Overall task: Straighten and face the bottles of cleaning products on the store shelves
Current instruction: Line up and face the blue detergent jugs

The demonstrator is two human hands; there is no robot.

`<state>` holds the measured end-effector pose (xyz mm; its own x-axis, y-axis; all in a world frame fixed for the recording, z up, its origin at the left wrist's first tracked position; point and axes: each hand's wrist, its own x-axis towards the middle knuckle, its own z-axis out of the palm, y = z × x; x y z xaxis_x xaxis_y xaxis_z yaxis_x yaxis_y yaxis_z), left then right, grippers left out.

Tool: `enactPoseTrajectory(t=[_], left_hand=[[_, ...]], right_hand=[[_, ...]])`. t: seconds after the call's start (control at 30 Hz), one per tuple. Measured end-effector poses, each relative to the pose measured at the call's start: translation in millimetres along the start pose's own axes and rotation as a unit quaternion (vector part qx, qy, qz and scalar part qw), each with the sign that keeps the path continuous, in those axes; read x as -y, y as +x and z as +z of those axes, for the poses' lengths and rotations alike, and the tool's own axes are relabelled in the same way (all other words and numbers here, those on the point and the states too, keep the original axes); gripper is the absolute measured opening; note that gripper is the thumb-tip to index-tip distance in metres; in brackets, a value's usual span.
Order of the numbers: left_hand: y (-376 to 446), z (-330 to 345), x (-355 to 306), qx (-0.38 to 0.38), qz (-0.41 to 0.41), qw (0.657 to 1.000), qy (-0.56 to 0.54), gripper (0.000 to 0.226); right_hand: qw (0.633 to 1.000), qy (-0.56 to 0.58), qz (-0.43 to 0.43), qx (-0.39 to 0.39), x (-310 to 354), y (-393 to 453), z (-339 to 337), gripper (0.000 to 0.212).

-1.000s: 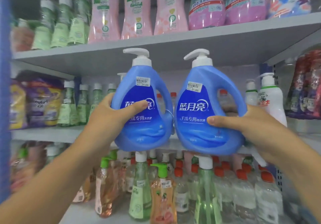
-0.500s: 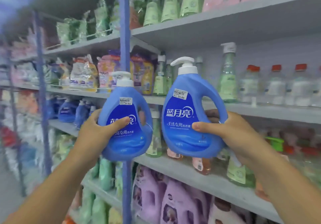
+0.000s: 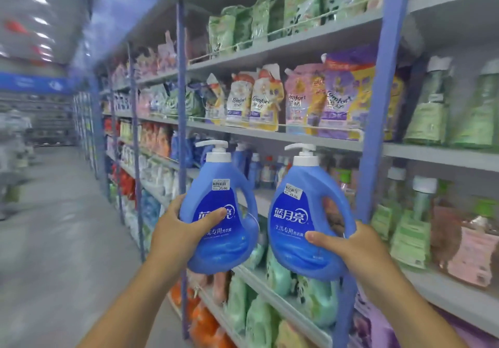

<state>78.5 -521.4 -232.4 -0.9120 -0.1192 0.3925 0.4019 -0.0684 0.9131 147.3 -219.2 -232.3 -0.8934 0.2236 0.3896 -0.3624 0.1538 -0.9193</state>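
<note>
Behind each blue bottle [image 3: 220, 220], the gripping fingers of left hand [image 3: 183, 229] and right hand [image 3: 351, 247] vanish.

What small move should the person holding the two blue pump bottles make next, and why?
Probably carry both on toward the blue bottles shelved further along. The left hand grips one blue pump bottle, the right hand the other blue pump bottle, both in the air with labels facing the person. The shelves beside them hold pouches, not matching stock.
</note>
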Motion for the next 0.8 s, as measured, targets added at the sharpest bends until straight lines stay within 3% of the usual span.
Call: enactPoseTrajectory(t=[0.1,0.27,0.37,0.47,0.6,0.8], left_hand=[[41.8,-16.7,27.7,-0.019,-0.01,1.0,0.005,0.07],[121.2,-24.1,76.9,-0.027,-0.005,1.0,0.011,0.066],[169.1,-18.8,107.8,-0.034,-0.007,0.999,0.014,0.07],[214.8,-8.2,136.3,-0.035,-0.017,0.999,0.029,0.074],[279.4,9.8,173.2,-0.009,-0.026,0.998,0.051,0.073],[367.4,52.7,231.3,0.062,-0.004,0.997,0.047,0.066]], right_hand=[[1.0,-0.001,-0.001,0.003,-28.1,40.6,29.6,0.05],[0.999,-0.01,-0.019,-0.027,-84.0,122.4,61.6,0.065],[0.997,-0.012,-0.021,-0.068,-119.8,168.5,77.5,0.061],[0.993,-0.039,0.003,-0.108,-151.4,212.9,92.5,0.045],[0.983,-0.097,0.025,-0.153,-182.0,264.5,106.8,0.034],[0.949,-0.19,0.059,-0.246,-217.0,314.5,129.5,0.043]])
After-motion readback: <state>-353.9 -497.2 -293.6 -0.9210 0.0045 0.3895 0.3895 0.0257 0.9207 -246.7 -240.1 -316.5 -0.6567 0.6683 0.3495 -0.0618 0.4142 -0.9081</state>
